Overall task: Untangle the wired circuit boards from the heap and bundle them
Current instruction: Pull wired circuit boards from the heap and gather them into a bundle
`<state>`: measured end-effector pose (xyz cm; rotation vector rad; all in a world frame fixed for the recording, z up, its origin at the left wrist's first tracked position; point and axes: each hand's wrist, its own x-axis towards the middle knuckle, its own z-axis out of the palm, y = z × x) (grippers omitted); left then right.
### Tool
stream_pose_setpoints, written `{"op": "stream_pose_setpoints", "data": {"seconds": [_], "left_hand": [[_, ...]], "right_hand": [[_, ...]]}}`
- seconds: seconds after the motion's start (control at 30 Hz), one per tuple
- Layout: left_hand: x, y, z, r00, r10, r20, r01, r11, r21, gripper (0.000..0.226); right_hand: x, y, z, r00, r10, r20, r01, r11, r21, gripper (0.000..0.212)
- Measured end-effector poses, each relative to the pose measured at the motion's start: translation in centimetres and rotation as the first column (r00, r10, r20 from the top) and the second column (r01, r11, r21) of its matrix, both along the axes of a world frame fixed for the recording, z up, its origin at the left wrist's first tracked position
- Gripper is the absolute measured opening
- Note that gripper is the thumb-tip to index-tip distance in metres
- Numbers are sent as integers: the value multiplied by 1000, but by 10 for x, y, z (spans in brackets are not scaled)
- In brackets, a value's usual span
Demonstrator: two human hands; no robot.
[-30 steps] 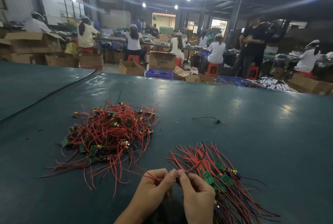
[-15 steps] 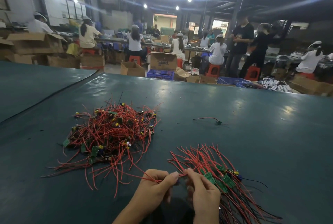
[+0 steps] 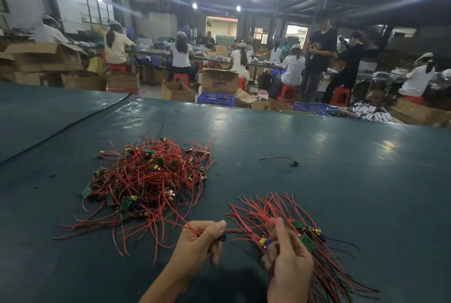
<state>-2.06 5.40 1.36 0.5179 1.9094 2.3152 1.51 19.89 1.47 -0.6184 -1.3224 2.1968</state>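
A tangled heap (image 3: 148,178) of small green circuit boards with red wires lies on the dark green table, left of centre. To its right, near the front edge, lies a sorted bundle (image 3: 290,227) with its wires fanned out side by side. My left hand (image 3: 200,241) pinches red wires that trail back to the heap, with a small blue part at its fingertips. My right hand (image 3: 285,261) holds the bundle's wires near the boards, its fingers curled over them.
One loose wired part (image 3: 294,163) lies alone on the table (image 3: 341,180) to the right. Beyond the far edge sit cardboard boxes (image 3: 219,80), a blue crate (image 3: 216,99) and seated workers at benches. A second table surface (image 3: 36,112) adjoins on the left.
My hands were together at the front and have drawn apart. The right hand has moved right onto the bundle, and the left still holds wires from the heap.
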Motion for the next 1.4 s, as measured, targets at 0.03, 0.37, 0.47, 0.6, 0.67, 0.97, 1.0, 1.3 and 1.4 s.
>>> {"op": "stream_pose_setpoints", "data": {"seconds": [0.03, 0.37, 0.47, 0.6, 0.67, 0.97, 1.0, 1.3, 1.4], "left_hand": [[-1, 0, 0, 1000, 2, -7, -2, 1000, -3, 42], [0, 2, -8, 991, -130, 17, 131, 985, -112, 36], [-1, 1, -6, 992, -123, 23, 125, 987, -102, 38], [-4, -3, -3, 996, -86, 28, 88, 994, -61, 38], [-3, -3, -4, 995, -83, 51, 86, 995, -55, 38], [-3, -4, -6, 973, -179, 147, 189, 981, -50, 47], [-3, -5, -6, 971, -184, 153, 195, 979, -61, 46], [1, -6, -1, 951, -254, 175, 267, 962, -53, 41], [1, -5, -3, 952, -238, 194, 251, 967, -45, 42]], "right_hand": [[1, -7, -1, 998, 55, 14, -56, 997, 53, 21], [4, -27, -2, 963, 259, 78, -270, 939, 211, 22], [2, -9, 1, 981, 175, 81, -183, 978, 103, 16], [1, 12, 4, 994, 94, 51, -94, 996, -4, 16], [3, 8, 4, 991, 102, 81, -104, 994, 27, 16], [10, -38, 2, 901, 379, 209, -419, 886, 197, 58], [12, -39, 5, 888, 399, 228, -442, 876, 192, 61], [12, -37, 17, 832, 440, 339, -451, 891, -51, 48], [14, -40, 13, 871, 409, 273, -419, 907, -23, 35]]}}
